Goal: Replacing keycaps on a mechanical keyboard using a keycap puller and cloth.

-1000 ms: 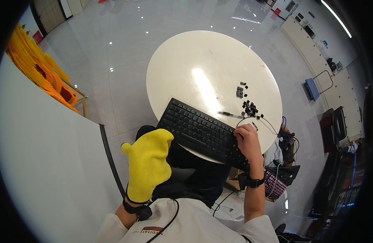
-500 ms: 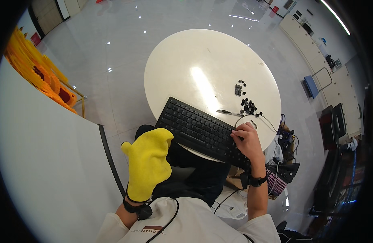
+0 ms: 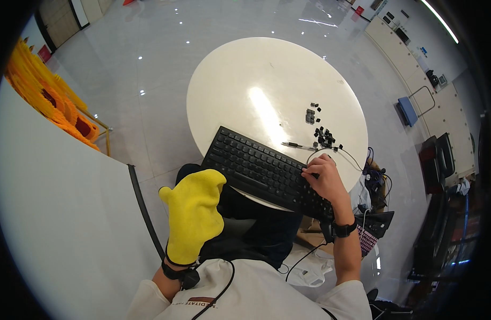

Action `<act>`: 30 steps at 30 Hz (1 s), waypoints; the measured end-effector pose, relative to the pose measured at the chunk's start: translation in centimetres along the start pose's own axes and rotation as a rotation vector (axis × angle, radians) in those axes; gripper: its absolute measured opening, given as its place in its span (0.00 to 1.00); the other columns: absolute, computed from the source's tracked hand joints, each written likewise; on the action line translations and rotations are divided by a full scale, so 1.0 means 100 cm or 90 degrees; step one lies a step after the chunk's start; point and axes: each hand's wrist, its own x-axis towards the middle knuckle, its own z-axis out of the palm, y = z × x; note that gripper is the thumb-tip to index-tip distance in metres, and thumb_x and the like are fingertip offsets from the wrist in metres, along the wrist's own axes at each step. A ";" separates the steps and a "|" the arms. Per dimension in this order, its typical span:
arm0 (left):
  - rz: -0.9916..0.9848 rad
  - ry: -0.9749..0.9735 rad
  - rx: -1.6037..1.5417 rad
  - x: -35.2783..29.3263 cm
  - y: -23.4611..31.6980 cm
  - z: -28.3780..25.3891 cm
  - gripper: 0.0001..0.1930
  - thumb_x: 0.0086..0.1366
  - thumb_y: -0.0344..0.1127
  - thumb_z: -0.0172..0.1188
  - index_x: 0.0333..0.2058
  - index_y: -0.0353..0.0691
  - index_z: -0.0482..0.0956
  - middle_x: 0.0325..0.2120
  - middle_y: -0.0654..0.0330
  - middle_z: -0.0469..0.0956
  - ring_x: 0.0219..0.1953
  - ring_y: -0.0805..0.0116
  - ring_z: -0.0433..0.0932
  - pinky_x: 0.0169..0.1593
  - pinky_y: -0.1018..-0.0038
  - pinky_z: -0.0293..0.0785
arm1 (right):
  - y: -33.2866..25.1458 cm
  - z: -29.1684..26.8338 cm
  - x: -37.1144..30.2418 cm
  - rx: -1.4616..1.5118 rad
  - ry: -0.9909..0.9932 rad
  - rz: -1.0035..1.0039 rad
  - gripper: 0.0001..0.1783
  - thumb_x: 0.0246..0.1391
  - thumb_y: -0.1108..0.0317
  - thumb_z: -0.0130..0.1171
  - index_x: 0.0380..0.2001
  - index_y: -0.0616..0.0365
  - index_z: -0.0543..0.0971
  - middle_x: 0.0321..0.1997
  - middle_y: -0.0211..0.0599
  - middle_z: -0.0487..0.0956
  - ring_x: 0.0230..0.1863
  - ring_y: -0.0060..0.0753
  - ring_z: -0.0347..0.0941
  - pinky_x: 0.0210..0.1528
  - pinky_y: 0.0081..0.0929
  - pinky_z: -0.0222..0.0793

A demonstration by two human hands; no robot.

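Fingers [image 3: 311,169] of my right hand [image 3: 325,178] curl down onto the keyboard's [image 3: 256,170] right end; my left hand [image 3: 194,213], in a yellow mitt, hangs off the keyboard's left edge.

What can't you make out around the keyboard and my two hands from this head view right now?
- Left hand: covered by a yellow mitt, so fingers and any grip are hidden.
- Right hand: fingertips curl over the keyboard's right end; what they pinch, if anything, is hidden.
- Keyboard's near right corner: behind the right wrist.
- Small black pieces on the white round table: too small to tell their shape or count.
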 end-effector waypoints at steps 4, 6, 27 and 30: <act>0.003 -0.001 0.006 -0.004 -0.001 0.001 0.24 0.47 0.30 0.71 0.47 0.56 0.87 0.35 0.67 0.85 0.40 0.53 0.85 0.42 0.56 0.64 | -0.001 -0.004 -0.004 -0.019 -0.011 -0.005 0.04 0.54 0.74 0.81 0.32 0.60 0.93 0.36 0.37 0.87 0.46 0.46 0.80 0.51 0.42 0.78; 0.002 0.006 0.017 0.001 0.002 -0.004 0.24 0.47 0.30 0.71 0.46 0.56 0.87 0.35 0.67 0.85 0.40 0.53 0.85 0.42 0.56 0.64 | 0.003 -0.001 0.004 0.003 0.006 -0.009 0.05 0.53 0.74 0.81 0.31 0.60 0.92 0.35 0.37 0.87 0.45 0.46 0.81 0.50 0.42 0.79; -0.038 0.031 0.001 0.001 -0.012 -0.017 0.17 0.53 0.33 0.73 0.43 0.54 0.88 0.35 0.66 0.84 0.38 0.53 0.82 0.46 0.58 0.66 | 0.174 -0.012 0.167 -0.150 0.122 0.136 0.17 0.54 0.79 0.77 0.48 0.58 0.92 0.54 0.48 0.87 0.52 0.51 0.84 0.59 0.46 0.83; -0.043 -0.003 0.049 0.006 -0.011 -0.026 0.22 0.51 0.19 0.65 0.45 0.48 0.87 0.36 0.62 0.84 0.41 0.50 0.83 0.44 0.58 0.73 | 0.168 -0.007 0.181 -0.092 0.086 0.199 0.16 0.54 0.81 0.75 0.47 0.60 0.92 0.58 0.54 0.87 0.65 0.62 0.81 0.70 0.49 0.79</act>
